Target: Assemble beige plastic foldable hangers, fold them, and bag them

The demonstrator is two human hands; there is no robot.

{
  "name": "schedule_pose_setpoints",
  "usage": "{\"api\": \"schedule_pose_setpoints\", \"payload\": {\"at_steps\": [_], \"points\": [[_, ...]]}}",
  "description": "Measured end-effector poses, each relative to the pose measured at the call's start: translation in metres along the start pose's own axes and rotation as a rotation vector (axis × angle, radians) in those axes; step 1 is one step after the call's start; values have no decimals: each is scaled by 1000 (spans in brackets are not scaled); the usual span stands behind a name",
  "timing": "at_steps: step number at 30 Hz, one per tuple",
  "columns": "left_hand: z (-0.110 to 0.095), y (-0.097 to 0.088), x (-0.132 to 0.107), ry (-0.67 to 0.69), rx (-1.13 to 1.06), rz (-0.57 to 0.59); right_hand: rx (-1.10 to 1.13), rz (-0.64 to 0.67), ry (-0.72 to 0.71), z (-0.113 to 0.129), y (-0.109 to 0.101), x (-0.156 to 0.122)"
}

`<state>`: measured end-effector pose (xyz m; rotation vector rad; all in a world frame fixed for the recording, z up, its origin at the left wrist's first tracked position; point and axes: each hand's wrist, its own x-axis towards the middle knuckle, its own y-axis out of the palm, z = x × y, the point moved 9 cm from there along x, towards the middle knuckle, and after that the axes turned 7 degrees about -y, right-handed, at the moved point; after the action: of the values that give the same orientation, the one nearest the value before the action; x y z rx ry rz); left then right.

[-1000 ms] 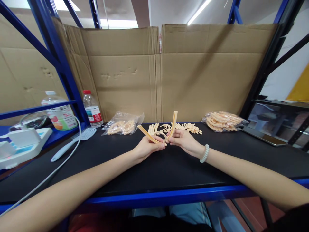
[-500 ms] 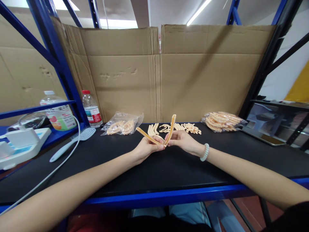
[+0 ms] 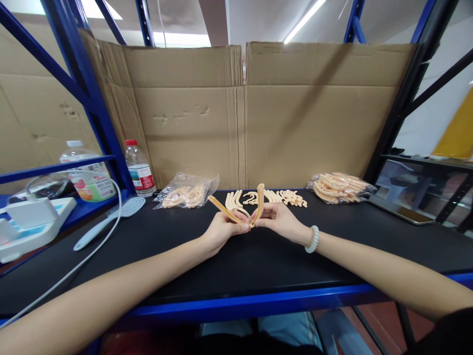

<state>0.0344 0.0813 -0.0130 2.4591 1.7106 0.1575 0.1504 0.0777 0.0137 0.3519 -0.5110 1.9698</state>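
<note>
Above the middle of the black tabletop, my left hand point(image 3: 221, 230) is closed on a pale, curved wood-coloured strip point(image 3: 222, 209) that slants up to the left. My right hand point(image 3: 283, 223) pinches a similar upright strip point(image 3: 260, 198), bent near its top. The lower ends of the two strips meet between my fingertips in a V; whether they are joined I cannot tell. Another thin curved piece shows by my left fingers, partly hidden. Just beyond my hands lie rows of loose curved strips point(image 3: 232, 199) and small knobbly pieces point(image 3: 293, 198).
A clear bag of pale pieces point(image 3: 186, 195) lies back left, a fuller bag point(image 3: 339, 187) back right beside a flat dark device point(image 3: 401, 212). On the left are a hairbrush point(image 3: 111, 223), white cable point(image 3: 88, 259), power strip point(image 3: 62, 217) and bottles point(image 3: 139, 170). Cardboard point(image 3: 192, 123) walls the back.
The right strip has come down slightly, turned more upright, and its bent top now faces me. Both hands keep their grip. The view has shifted a little.
</note>
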Motion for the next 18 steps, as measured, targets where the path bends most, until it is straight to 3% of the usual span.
{"api": "schedule_pose_setpoints", "payload": {"at_steps": [18], "points": [[3, -6, 0, -22, -92, -68, -12, -81, -71, 2, -1, -4]]}}
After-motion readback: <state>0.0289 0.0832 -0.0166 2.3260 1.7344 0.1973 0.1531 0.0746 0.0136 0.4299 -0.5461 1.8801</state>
